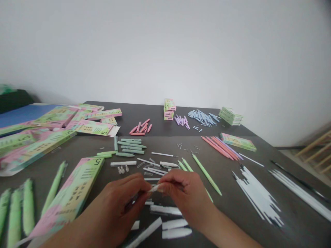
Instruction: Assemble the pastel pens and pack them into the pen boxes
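Note:
My left hand and my right hand meet at the front middle of the table, fingertips pinched. Between them is a small white pen part, mostly covered by the fingers. White pen barrels lie just below my right hand, and a clear-sleeved white barrel sits beside it. Beyond the fingers are thin white tubes, a white barrel and small clear pieces. Light green pens lie to the right of my right hand.
Printed boxes lie at left, with more piled behind. Dark green barrels, coral parts, purple parts and blue parts are farther back. White refills spread at right, near coral pens. A box stack stands behind.

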`<state>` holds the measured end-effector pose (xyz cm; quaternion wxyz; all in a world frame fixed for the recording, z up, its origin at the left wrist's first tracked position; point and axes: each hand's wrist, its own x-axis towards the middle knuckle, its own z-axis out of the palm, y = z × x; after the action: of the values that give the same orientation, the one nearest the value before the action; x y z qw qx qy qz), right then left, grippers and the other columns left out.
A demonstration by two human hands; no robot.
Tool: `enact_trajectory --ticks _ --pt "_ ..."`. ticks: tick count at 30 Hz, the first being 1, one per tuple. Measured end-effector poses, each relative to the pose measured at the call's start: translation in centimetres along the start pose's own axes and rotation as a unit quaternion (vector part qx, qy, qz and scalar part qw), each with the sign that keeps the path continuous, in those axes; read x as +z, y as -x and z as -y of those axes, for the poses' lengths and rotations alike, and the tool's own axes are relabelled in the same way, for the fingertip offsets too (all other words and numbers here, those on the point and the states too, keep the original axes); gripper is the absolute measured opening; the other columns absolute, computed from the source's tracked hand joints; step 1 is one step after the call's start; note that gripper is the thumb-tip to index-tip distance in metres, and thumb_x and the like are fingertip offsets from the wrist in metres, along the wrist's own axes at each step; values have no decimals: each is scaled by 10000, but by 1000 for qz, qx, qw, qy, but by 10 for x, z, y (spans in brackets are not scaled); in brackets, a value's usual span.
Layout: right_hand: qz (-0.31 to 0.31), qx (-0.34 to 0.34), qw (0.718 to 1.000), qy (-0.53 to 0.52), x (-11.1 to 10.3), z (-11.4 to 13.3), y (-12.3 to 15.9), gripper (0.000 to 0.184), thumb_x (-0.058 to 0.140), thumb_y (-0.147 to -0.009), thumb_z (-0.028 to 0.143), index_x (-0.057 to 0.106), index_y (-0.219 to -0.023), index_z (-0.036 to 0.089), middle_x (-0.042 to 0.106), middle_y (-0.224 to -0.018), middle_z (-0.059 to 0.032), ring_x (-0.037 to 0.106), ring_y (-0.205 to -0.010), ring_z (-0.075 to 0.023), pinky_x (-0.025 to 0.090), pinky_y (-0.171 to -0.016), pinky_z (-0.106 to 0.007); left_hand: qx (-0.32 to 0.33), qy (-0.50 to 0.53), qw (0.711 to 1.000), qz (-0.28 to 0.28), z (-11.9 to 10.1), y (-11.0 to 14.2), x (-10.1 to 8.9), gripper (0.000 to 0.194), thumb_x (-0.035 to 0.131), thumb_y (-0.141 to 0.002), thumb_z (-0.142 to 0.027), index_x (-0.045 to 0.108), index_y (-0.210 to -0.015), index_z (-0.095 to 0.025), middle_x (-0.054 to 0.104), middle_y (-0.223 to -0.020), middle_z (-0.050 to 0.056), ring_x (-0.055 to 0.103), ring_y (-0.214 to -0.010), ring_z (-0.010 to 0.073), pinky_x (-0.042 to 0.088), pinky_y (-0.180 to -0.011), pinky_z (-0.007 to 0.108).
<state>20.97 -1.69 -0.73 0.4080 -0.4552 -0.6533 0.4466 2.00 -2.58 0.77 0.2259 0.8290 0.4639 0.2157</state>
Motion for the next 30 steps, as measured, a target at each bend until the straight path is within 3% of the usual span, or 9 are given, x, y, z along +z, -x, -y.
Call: enact_trajectory --ticks 4,9,13,21,30 --pt "32 18 997 71 -9 3 -3 171 603 -819 245 681 -692 163 578 -587 22 492 -561 -107 331 -516 -213 -36 14 999 31 0 -5 -2 214 469 -897 -285 640 -784 -223 649 -708 -34 581 -591 101 402 -547 190" --pt "-41 25 990 134 -39 -2 -16 147 576 -821 204 677 -716 180 608 -619 23 503 -578 -116 330 -533 -224 -92 -12 993 72 11 -15 -9 192 502 -853 -270 662 -762 -216 666 -765 -5 617 -699 152 428 -640 230" --pt "-61 28 976 206 -57 -9 -23 126 583 -817 179 682 -740 184 650 -668 6 557 -623 -141 366 -581 -243 -97 -50 985 131 24 -18 -7 229 482 -840 -228 706 -796 -238 659 -822 10 628 -739 164 429 -671 245" --pt "-64 -19 951 301 -55 -11 -21 147 571 -833 140 696 -782 196 690 -741 -19 598 -671 -163 388 -607 -261 -96 -81 981 148 39 -15 9 235 454 -827 -158 679 -815 -225 679 -850 20 641 -790 174 453 -729 261" --pt "-58 -19 948 312 -54 -13 -23 152 565 -840 120 692 -801 193 683 -763 -23 602 -703 -170 400 -634 -269 -124 -91 974 167 33 -19 11 229 468 -808 -137 676 -825 -231 695 -881 23 657 -816 187 466 -737 270"
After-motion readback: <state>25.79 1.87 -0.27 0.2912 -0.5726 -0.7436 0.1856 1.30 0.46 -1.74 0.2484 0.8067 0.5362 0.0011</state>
